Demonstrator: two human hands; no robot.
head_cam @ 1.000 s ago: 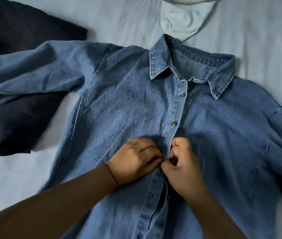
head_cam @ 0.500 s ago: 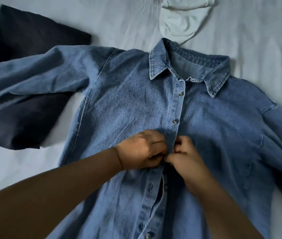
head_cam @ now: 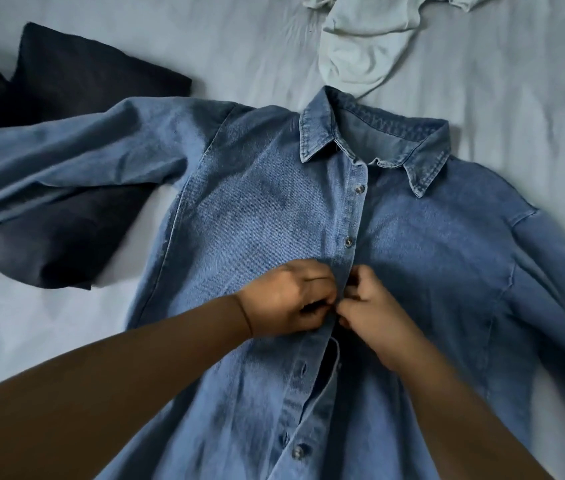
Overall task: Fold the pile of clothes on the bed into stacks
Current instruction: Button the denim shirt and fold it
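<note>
You are pinching the denim shirt [head_cam: 257, 209] placket with both hands, left hand [head_cam: 286, 301] and right hand [head_cam: 373, 311], fingers curled, fastening a mid-front button. Keep edges aligned; black garment [head_cam: 66, 244] lying at nine o'clock.

A blue denim shirt [head_cam: 274, 216] lies face up and spread flat on my bed, collar away from me, top two buttons done, placket gaping lower down. One sleeve lies across a dark navy garment [head_cam: 66, 81]. A pale crumpled garment [head_cam: 360, 53] sits just beyond the collar
</note>
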